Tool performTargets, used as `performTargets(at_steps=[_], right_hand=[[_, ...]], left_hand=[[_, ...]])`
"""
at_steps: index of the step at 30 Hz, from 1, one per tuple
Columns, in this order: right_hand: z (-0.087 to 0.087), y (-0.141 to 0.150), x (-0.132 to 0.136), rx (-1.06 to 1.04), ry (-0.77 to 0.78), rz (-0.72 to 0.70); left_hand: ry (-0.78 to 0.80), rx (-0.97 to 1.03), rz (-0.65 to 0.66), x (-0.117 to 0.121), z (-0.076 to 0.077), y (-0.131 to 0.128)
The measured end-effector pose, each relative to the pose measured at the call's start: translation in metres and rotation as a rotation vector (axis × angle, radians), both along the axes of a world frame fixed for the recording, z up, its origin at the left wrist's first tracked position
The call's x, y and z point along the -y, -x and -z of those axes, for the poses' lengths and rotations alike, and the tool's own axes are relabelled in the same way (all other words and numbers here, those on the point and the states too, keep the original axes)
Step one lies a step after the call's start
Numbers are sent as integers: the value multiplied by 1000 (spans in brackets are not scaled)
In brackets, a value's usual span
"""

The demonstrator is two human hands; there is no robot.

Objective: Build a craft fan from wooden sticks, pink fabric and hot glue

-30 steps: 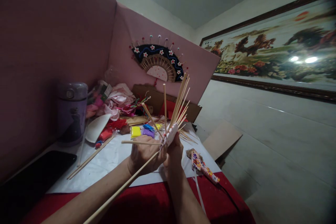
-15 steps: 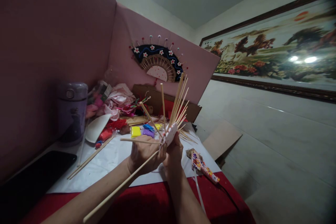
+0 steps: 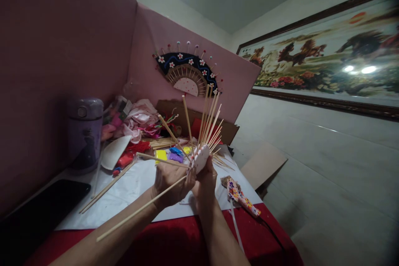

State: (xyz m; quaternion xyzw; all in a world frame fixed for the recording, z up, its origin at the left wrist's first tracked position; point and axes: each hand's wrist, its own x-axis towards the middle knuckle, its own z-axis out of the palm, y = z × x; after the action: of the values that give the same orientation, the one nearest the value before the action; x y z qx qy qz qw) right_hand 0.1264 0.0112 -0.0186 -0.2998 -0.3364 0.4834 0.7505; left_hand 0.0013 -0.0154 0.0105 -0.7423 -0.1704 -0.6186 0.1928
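Both hands grip a fan frame above the table. Its base is a white half-round piece [image 3: 200, 159] with pinkish-red spots, and several bamboo sticks [image 3: 212, 126] fan out from it. My left hand [image 3: 173, 178] is closed around the left end of the base, near where the lowest stick [image 3: 140, 208] runs down over my left forearm. Closed on the base's right side is my right hand [image 3: 206, 178]; the base hides part of its fingers. Behind the hands lie yellow [image 3: 161, 156] and purple [image 3: 176, 157] packets.
A finished dark fan [image 3: 187, 72] hangs on the pink board. Left are a purple flask [image 3: 85, 133], a black phone [image 3: 46, 205], a white curved piece [image 3: 116, 152] and loose sticks [image 3: 107, 187]. A flower-patterned glue gun [image 3: 243, 199] with a cord lies at right.
The fan frame has turned slightly, its upper sticks shifting left and its lowest stick rising a little. Both hands keep hold of it.
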Motion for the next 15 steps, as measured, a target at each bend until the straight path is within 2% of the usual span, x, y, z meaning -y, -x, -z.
performTargets(at_steps=[6, 8, 10, 12, 15], right_hand=[[-6, 4, 2, -298, 29, -247], [-9, 6, 4, -366, 17, -289], [-13, 8, 5, -397, -7, -307], [-15, 10, 6, -434, -15, -325], [-16, 15, 6, -467, -18, -343]], left_hand=[[87, 41, 25, -10, 1, 3], [151, 83, 60, -13, 2, 4], [279, 158, 101, -14, 0, 4], [479, 265, 136, -14, -2, 3], [758, 389, 265, -13, -6, -1]])
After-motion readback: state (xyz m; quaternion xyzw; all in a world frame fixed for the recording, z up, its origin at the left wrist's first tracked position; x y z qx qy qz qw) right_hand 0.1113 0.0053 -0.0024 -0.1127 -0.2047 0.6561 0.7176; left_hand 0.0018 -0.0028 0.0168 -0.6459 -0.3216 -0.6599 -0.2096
